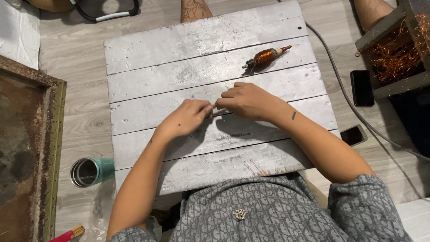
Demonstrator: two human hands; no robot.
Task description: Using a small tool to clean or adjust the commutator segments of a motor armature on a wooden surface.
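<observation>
Overhead view of a person seated at a small table of grey-painted wooden planks. Much is hard to make out: whatever sits between the fingertips is too small to identify, and the fingers themselves cover it. Another person's legs are cut off at the top edge, at 12 and 1 o'clock.

At the centre of the table, the left hand and right hand meet fingertip to fingertip. Both are curled in a tight pinch, thumbs pressed against forefingers, knuckles up. I cannot tell what they grasp, or whether they grasp anything at all.

At 1 o'clock from the hands, well apart from them, a copper-wound spindle lies on its side on the planks, untouched.

On the floor: a teal metal cup at 8 o'clock, a rusty framed panel at 9 o'clock, two dark phones at 3 o'clock, and a box of loose copper wire at 2 o'clock, partly cut off.
</observation>
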